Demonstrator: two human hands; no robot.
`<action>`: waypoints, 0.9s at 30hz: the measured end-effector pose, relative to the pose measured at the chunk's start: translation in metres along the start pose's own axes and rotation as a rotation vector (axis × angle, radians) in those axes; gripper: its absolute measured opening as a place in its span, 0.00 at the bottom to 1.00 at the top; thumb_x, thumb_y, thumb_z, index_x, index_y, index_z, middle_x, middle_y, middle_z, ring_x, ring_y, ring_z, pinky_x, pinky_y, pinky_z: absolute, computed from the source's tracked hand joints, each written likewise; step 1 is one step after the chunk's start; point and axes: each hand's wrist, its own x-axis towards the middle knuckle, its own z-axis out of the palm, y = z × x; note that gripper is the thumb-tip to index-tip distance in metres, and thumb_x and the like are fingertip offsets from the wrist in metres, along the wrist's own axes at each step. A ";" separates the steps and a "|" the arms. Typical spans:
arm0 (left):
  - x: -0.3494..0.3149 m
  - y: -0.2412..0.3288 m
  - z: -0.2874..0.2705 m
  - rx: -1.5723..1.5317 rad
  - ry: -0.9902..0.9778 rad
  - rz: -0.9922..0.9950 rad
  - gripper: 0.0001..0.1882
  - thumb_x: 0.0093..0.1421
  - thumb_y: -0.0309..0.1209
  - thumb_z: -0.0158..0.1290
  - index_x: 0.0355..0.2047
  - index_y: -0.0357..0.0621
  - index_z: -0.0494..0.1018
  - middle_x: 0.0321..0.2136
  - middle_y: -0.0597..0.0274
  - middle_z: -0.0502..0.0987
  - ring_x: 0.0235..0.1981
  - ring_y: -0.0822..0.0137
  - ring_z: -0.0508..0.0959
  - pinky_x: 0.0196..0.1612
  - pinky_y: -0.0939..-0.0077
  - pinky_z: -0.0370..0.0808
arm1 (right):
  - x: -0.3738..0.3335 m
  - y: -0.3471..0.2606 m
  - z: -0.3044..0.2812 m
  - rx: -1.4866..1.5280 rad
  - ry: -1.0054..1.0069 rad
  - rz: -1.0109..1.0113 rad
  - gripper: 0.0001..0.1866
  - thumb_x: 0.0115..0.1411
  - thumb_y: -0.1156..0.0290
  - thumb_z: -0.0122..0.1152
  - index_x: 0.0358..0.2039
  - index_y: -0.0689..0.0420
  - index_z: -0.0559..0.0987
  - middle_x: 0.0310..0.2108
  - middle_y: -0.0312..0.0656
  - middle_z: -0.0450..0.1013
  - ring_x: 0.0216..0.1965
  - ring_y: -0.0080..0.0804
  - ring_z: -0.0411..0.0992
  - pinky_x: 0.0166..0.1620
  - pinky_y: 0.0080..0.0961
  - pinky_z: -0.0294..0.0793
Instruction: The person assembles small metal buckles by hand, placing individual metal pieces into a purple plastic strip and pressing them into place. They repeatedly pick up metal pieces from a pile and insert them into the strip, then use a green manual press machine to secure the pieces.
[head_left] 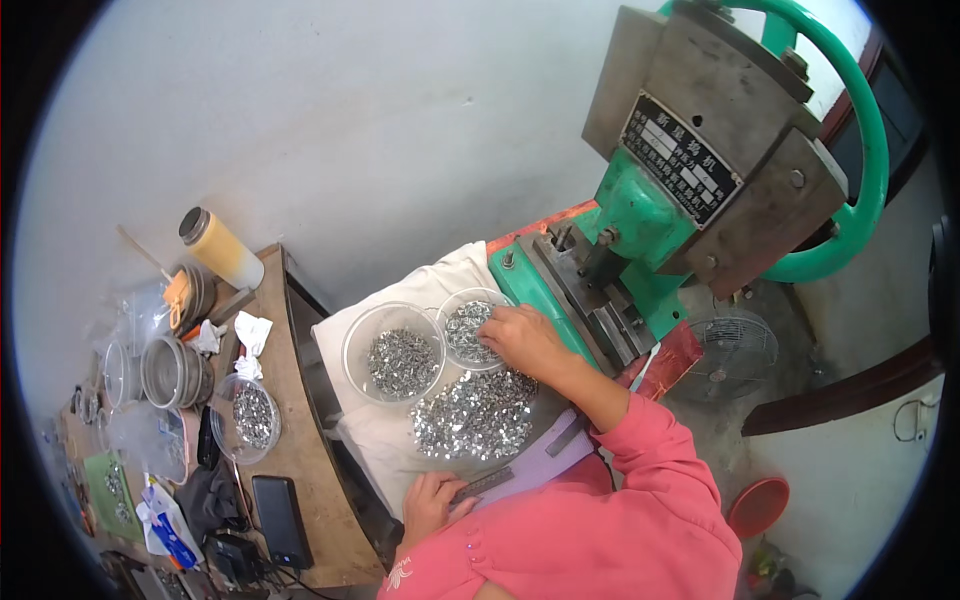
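My right hand (pixel 522 342) reaches over the rim of the smaller clear tub (pixel 466 295), its fingers bent down onto small shiny metal pieces (pixel 468 325). The fingertips are partly hidden, so what they pinch cannot be made out. Down by my lap, my left hand (pixel 430 503) is closed on the near end of a dark, flat metal strip (pixel 484 485) with marks along it. Left of the smaller tub stands a larger clear tub (pixel 352 376), part filled with metal bits (pixel 400 362). A loose heap of silvery pieces (pixel 475 413) lies in front of both tubs.
A green hand press (pixel 640 230) with a large wheel (pixel 872 150) stands just right of the tubs. A second strip (pixel 566 438) lies on purple material (pixel 540 455). The wooden side table (pixel 335 540) holds bowls, a bottle (pixel 222 248) and a black power bank (pixel 282 520).
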 end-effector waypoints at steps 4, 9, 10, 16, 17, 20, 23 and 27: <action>0.003 0.002 0.003 0.029 0.010 0.026 0.17 0.42 0.35 0.72 0.31 0.43 0.80 0.33 0.62 0.77 0.34 0.57 0.75 0.36 0.65 0.71 | 0.006 0.006 0.009 -0.113 -0.061 -0.098 0.05 0.53 0.73 0.57 0.25 0.55 0.82 0.29 0.44 0.76 0.37 0.42 0.78 0.44 0.38 0.75; 0.000 -0.002 0.003 0.058 -0.007 0.053 0.17 0.43 0.35 0.72 0.31 0.43 0.80 0.33 0.60 0.76 0.35 0.56 0.76 0.36 0.65 0.72 | 0.014 -0.002 0.017 -0.245 -0.107 -0.137 0.06 0.50 0.74 0.58 0.24 0.60 0.83 0.30 0.49 0.78 0.36 0.45 0.79 0.41 0.39 0.77; -0.003 -0.003 0.004 0.054 -0.017 0.047 0.16 0.44 0.35 0.71 0.31 0.43 0.80 0.33 0.60 0.75 0.36 0.56 0.76 0.37 0.64 0.72 | 0.015 -0.004 0.017 -0.242 -0.091 -0.157 0.07 0.50 0.74 0.58 0.24 0.61 0.83 0.30 0.50 0.78 0.35 0.45 0.80 0.40 0.39 0.78; -0.002 0.000 0.003 0.113 -0.067 0.074 0.15 0.45 0.35 0.70 0.32 0.44 0.81 0.33 0.59 0.75 0.36 0.54 0.76 0.37 0.62 0.73 | 0.026 -0.006 0.032 -0.313 -0.134 -0.190 0.09 0.52 0.69 0.58 0.22 0.59 0.83 0.26 0.50 0.80 0.28 0.45 0.80 0.34 0.41 0.78; -0.001 -0.001 0.002 0.139 -0.074 0.087 0.15 0.45 0.35 0.70 0.32 0.44 0.81 0.33 0.59 0.75 0.36 0.54 0.76 0.38 0.62 0.73 | 0.029 -0.008 0.030 -0.335 -0.159 -0.195 0.10 0.52 0.69 0.57 0.23 0.59 0.83 0.26 0.50 0.80 0.28 0.45 0.80 0.34 0.41 0.79; 0.000 -0.001 0.004 0.212 -0.093 0.114 0.15 0.46 0.36 0.69 0.32 0.45 0.80 0.33 0.59 0.74 0.36 0.54 0.76 0.38 0.61 0.73 | 0.032 -0.013 0.028 -0.339 -0.227 -0.160 0.09 0.52 0.70 0.58 0.24 0.60 0.84 0.28 0.51 0.80 0.31 0.46 0.81 0.35 0.42 0.79; 0.001 0.005 0.000 0.255 -0.121 0.089 0.15 0.47 0.38 0.68 0.33 0.45 0.80 0.33 0.58 0.74 0.38 0.53 0.76 0.40 0.59 0.73 | 0.035 -0.016 0.026 -0.306 -0.243 -0.135 0.08 0.52 0.71 0.58 0.25 0.60 0.84 0.29 0.51 0.80 0.33 0.47 0.81 0.36 0.42 0.80; 0.003 0.018 -0.014 0.242 -0.100 0.055 0.15 0.47 0.37 0.68 0.34 0.45 0.80 0.34 0.58 0.75 0.38 0.52 0.76 0.41 0.58 0.73 | 0.037 -0.016 0.025 -0.275 -0.227 -0.126 0.08 0.53 0.72 0.58 0.26 0.60 0.84 0.29 0.51 0.81 0.33 0.47 0.81 0.37 0.41 0.80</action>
